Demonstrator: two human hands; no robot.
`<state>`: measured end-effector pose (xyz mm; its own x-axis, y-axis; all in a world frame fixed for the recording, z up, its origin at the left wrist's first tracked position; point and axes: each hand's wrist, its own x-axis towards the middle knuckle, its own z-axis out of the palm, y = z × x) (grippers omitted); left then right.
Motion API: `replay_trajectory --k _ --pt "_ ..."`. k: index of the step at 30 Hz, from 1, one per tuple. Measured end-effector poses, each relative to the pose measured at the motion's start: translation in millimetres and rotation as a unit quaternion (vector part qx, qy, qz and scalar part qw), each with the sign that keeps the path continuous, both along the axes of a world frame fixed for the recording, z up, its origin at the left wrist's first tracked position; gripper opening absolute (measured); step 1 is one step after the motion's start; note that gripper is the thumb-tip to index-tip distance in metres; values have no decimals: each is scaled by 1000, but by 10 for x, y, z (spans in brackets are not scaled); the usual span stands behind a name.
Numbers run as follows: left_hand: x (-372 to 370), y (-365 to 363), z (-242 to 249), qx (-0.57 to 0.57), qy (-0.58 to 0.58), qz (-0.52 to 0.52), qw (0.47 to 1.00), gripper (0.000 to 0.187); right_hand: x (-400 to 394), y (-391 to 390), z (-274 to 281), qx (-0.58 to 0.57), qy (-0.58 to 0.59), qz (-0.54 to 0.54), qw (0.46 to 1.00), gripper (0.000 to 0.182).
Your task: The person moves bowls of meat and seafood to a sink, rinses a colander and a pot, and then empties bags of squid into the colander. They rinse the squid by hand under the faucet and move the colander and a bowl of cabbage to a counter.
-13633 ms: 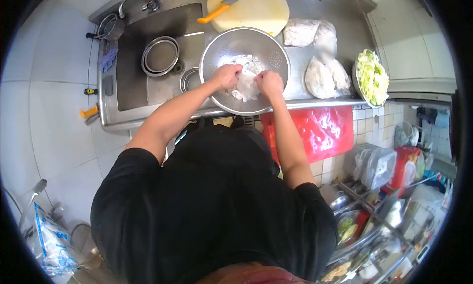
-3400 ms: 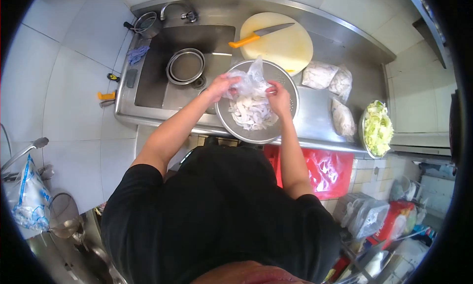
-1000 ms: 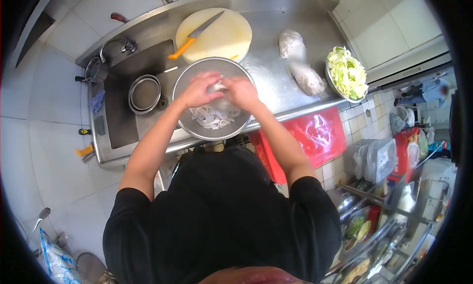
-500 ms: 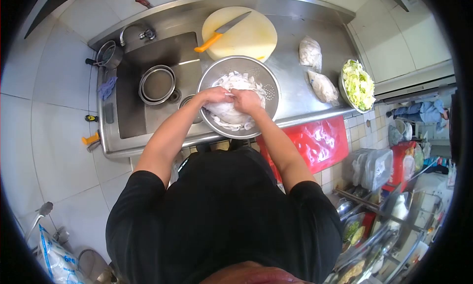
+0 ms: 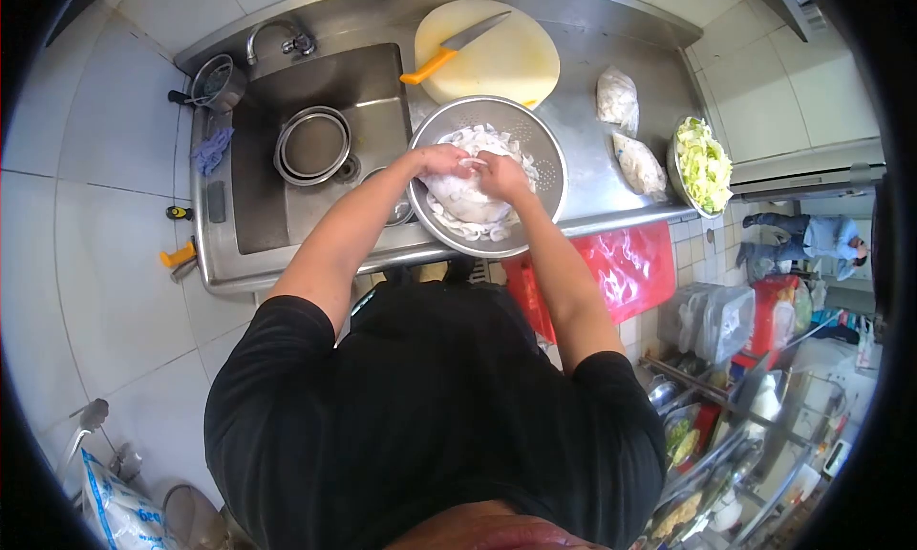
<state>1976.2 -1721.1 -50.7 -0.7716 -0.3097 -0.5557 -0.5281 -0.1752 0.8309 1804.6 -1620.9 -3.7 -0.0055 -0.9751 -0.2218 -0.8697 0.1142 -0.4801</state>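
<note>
A perforated metal colander (image 5: 547,154) stands at the counter's front edge, beside the sink, with loose white strips (image 5: 490,141) that look like cut squid inside. On top of the strips rests a clear plastic bag (image 5: 468,204) with whitish contents. Both hands meet over it inside the colander. My left hand (image 5: 443,159) is closed, fingertips pinching the bag's gathered top. Close against it, my right hand (image 5: 501,177) is also closed on the bag's top, knuckles up. The fingertips partly hide the plastic between them.
Behind the colander lies a round cutting board (image 5: 530,58) with a yellow-handled knife (image 5: 454,48). Two bagged white portions (image 5: 617,98) and a bowl of chopped cabbage (image 5: 702,165) are to the right. Left is a sink (image 5: 263,168) holding round metal pans (image 5: 313,147). A person (image 5: 826,237) stands far right.
The camera view has shifted, so the counter things appear slightly right and higher. My hands remain together at the bag's top, with a little more white showing between the fingers.
</note>
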Motion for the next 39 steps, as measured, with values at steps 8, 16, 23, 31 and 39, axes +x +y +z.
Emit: replay_trajectory --k 8,16,23,31,39 --pt "-2 67 5 35 16 31 999 52 59 42 -29 -41 21 14 999 17" --pt "-11 95 -13 -27 -17 40 999 47 16 22 -36 -23 6 16 1000 20" --pt "-20 79 62 -58 -9 40 997 29 -370 -116 -297 195 -391 -12 899 19" --pt "150 360 389 -480 -10 -113 870 44 -439 297 147 -58 28 168 984 53" --pt "462 588 621 -443 -29 -109 889 43 -645 517 329 50 104 109 987 67"
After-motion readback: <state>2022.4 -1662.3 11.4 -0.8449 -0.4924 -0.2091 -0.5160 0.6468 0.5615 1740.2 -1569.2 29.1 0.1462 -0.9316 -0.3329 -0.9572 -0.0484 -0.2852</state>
